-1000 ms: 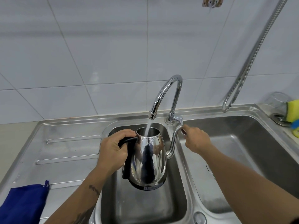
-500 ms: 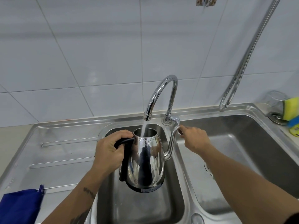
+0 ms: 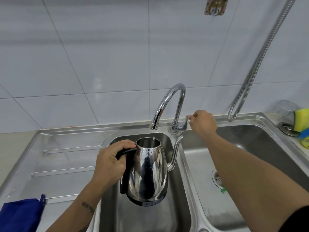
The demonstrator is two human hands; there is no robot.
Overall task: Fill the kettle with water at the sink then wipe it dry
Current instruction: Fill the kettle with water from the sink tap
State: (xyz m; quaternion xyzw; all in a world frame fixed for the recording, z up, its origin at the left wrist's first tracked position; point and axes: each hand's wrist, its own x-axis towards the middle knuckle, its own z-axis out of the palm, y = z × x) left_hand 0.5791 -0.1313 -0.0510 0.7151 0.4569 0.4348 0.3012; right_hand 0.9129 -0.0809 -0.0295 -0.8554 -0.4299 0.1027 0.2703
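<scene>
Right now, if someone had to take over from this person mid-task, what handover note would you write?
Left hand grips the kettle by its black handle, holding it upright over the left sink basin below the tap spout.
Right hand holds the tap lever, its fingers curled round it.
Only a last trickle falls into the kettle's open top; the water level inside cannot be seen.
Droplets cover the kettle's upper body.
Left: check the fill, then wipe the kettle dry; a blue cloth lies on the draining board at the near left.
</scene>
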